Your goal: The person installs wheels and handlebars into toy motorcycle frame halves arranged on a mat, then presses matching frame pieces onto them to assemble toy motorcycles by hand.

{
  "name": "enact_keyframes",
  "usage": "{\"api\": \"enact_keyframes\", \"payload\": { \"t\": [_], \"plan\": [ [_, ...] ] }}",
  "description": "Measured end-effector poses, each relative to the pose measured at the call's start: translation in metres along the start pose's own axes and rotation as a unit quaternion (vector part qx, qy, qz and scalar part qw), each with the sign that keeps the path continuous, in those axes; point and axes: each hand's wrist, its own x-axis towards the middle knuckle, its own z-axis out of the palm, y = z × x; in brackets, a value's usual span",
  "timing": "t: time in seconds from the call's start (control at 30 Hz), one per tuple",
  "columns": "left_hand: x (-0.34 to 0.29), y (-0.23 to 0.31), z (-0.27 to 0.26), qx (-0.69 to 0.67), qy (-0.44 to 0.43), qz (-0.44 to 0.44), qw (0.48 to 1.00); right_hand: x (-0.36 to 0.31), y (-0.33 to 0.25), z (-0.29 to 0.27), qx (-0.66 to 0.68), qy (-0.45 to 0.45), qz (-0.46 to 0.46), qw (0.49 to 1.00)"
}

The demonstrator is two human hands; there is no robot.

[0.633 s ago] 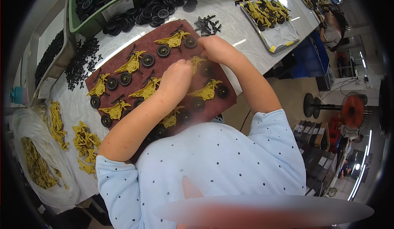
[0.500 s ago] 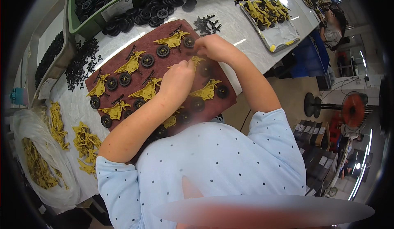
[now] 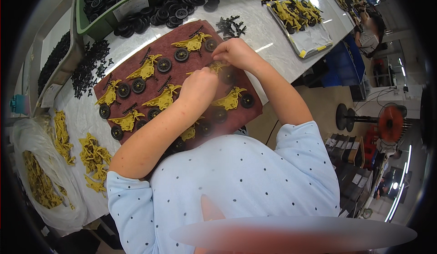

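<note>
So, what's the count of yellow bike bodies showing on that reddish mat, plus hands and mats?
Yellow bike bodies: 8 showing, some partly covered
Hands: 2, left hand and right hand
Reddish mat: 1
Total: 11

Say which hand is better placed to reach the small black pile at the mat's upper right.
Right, probably: the right hand is close to the black pile; the left hand is farther, over the mat.

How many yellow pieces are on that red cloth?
8 yellow pieces visible: three farthest from the body, three midway (one partly hidden by the left hand), two nearest. The left forearm may hide more.
</note>
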Motion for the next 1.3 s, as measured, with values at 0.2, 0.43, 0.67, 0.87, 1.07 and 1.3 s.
{"api": "enact_keyframes", "payload": {
  "t": [0.2, 0.43, 0.67, 0.87, 1.07, 1.3],
  "plan": [
    [-0.001, 0.001, 0.0, 0.003, -0.014, -0.003, 1.0, -0.001, -0.008, -0.006, 0.031, -0.057, 0.028, 0.998],
    [-0.001, 0.005, -0.002, 0.012, -0.016, 0.001, 1.0, 0.007, 0.002, -0.008, -0.022, -0.042, -0.02, 0.999],
    [-0.001, 0.005, -0.001, 0.004, -0.015, -0.009, 1.0, 0.014, -0.001, -0.003, -0.091, -0.039, -0.068, 0.993],
    [0.002, 0.005, -0.002, -0.001, -0.02, -0.009, 1.0, 0.02, 0.002, 0.002, -0.146, -0.045, -0.088, 0.984],
    [0.004, 0.001, 0.0, -0.007, 0.017, -0.004, 1.0, 0.015, 0.003, -0.001, -0.094, -0.054, -0.061, 0.992],
    [0.011, -0.026, -0.025, -0.324, 0.014, -0.056, 0.944, -0.014, -0.017, 0.008, -0.085, 0.13, -0.05, 0.987]
  ]
}}
